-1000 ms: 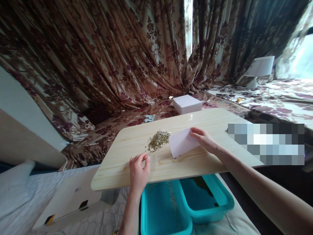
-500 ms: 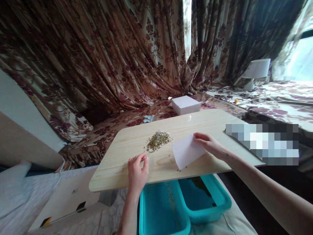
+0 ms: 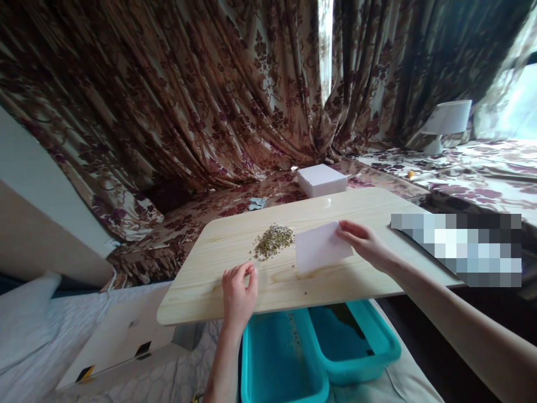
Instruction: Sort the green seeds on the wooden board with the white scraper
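Head view: loose pile of small green-brown grains (image 3: 273,242), whitish bits on top, sitting on the desk (image 3: 201,268). Key relation: pile is at 9 o'clock from the right hand (image 3: 356,235), with a white sheet (image 3: 321,249) in the gap. Sheet's pile-side edge is just beside the pile's 3 o'clock side; looks like a narrow gap, contact can't be ruled out.

Pile's long axis runs roughly 8 to 2 o'clock. From the left hand (image 3: 239,291) it's at about 1 o'clock, near the fingertips but apart. Left is the nearer bare hand; on the right side the sheet's edge gets closer than either hand.

Right hand: closed on the sheet in a pinch, thumb and fingers at its upper corner, around 2 o'clock on the sheet. Sheet is slightly tilted. Can't tell if its lower edge touches the desk.

Left hand: released, fingers part-curled and relaxed, thumb near the index finger, nothing visible in it. It's at the near side of the desk, palm side mostly hidden.

Strays: one dark grain (image 3: 293,266) just off the sheet's lower-left corner, another (image 3: 306,293) further toward 6 o'clock, near the desk's front edge.

Around it: two teal bins under the front edge, the left bin (image 3: 268,364) at about 5 o'clock from the left hand, the right bin (image 3: 364,366) at roughly 6 from the right. White box (image 3: 322,180) past the far edge, 12 o'clock.
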Tool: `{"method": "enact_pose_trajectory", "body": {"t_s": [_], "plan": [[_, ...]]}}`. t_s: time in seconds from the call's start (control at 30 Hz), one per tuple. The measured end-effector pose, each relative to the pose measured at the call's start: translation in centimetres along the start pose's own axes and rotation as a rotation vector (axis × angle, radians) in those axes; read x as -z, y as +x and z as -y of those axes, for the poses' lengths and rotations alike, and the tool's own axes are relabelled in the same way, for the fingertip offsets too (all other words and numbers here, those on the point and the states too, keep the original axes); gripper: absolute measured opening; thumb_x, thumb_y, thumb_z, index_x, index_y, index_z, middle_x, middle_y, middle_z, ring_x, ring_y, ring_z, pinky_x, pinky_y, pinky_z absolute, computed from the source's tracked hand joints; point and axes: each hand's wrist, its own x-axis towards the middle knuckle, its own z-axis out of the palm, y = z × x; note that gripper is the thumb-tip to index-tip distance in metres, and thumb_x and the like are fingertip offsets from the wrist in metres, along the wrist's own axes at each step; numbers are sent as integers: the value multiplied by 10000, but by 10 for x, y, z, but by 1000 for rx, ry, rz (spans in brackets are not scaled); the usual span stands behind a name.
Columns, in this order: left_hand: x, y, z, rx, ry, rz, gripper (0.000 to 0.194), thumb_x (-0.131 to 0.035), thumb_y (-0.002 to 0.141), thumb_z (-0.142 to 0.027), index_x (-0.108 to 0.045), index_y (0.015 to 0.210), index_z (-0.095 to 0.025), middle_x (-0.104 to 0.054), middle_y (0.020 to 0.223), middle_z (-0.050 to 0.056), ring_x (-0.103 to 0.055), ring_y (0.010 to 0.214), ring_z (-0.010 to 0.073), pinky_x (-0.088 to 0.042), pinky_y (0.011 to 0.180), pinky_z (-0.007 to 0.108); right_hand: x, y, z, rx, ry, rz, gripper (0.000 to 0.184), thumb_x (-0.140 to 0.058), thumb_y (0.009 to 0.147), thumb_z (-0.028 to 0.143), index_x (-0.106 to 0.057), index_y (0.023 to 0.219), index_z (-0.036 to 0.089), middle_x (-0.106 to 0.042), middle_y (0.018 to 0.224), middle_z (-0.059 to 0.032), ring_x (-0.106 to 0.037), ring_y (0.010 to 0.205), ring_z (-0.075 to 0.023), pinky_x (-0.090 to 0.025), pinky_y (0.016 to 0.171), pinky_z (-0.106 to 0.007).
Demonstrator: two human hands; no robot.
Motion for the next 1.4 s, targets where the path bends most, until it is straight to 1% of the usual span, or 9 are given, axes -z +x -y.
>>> {"method": "enact_pose_trajectory", "body": {"t_s": [0.17, 0.3, 0.6, 0.9, 1.0, 1.17, 1.23, 1.3, 1.4], "plan": [[1, -1, -1, 6, 5, 4, 230, -461, 865, -329, -643, 922, -200, -688, 901, 66, -615, 869, 214, -402, 933, 423, -31, 29, -8, 37, 9, 1, 276, -607, 684, 440, -629, 800, 190, -668, 782, -35, -592, 757, -192, -462, 677, -295], [1, 0, 0, 12, 4, 7, 226, -468, 862, -325, -646, 917, -197, -689, 909, 70, -615, 868, 214, -394, 940, 429, -40, 43, -16, 24, -1, 29, 246, -595, 692, 413, -617, 787, 187, -668, 776, -24, -586, 739, -177, -454, 644, -276], [1, 0, 0, 15, -4, 13, 216, -482, 857, -321, -649, 914, -197, -692, 916, 66, -617, 877, 215, -390, 946, 428, -47, 49, -17, -91, 17, 293, 242, -654, 661, 379, -634, 751, 155, -627, 693, 1, -537, 630, -126, -391, 573, -236], [1, -1, 1, 14, -9, 19, 215, -479, 857, -323, -644, 928, -205, -692, 909, 59, -624, 858, 206, -394, 950, 418, -34, 42, -5, -197, 9, 543, 209, -672, 638, 346, -653, 706, 149, -628, 646, -2, -541, 589, -122, -373, 510, -222], [1, 0, 1, 12, -8, 21, 221, -478, 856, -332, -644, 927, -205, -692, 905, 61, -622, 866, 210, -399, 943, 416, -26, 39, 1, -211, -37, 607, 167, -664, 637, 306, -678, 700, 153, -625, 629, 2, -533, 578, -115, -361, 498, -213], [1, 1, 0, 9, -7, 16, 228, -472, 853, -343, -650, 906, -210, -692, 891, 63, -621, 871, 216, -424, 910, 408, -4, 27, 14, -212, -97, 677, 155, -675, 642, 297, -704, 699, 155, -648, 648, -14, -555, 598, -142, -397, 530, -239], [1, 1, 0, 7, -8, 15, 230, -470, 854, -339, -650, 908, -208, -691, 886, 63, -623, 862, 214, -423, 910, 409, 7, 21, 18, -207, -99, 652, 177, -692, 644, 318, -704, 704, 152, -656, 666, -22, -562, 614, -152, -414, 555, -255], [1, 0, -1, 7, -10, 13, 228, -470, 855, -334, -649, 910, -204, -691, 888, 66, -623, 858, 213, -417, 917, 412, 18, 15, 20, -192, -84, 552, 213, -714, 631, 347, -696, 715, 152, -661, 694, -31, -573, 640, -164, -426, 577, -268], [0, 0, 0, 7, -9, 11, 222, -472, 857, -325, -647, 909, -199, -690, 894, 71, -621, 855, 212, -402, 930, 421, 27, 8, 15, -131, 12, 211, 310, -730, 613, 401, -685, 820, 175, -678, 754, -47, -601, 668, -188, -457, 590, -292]]}}
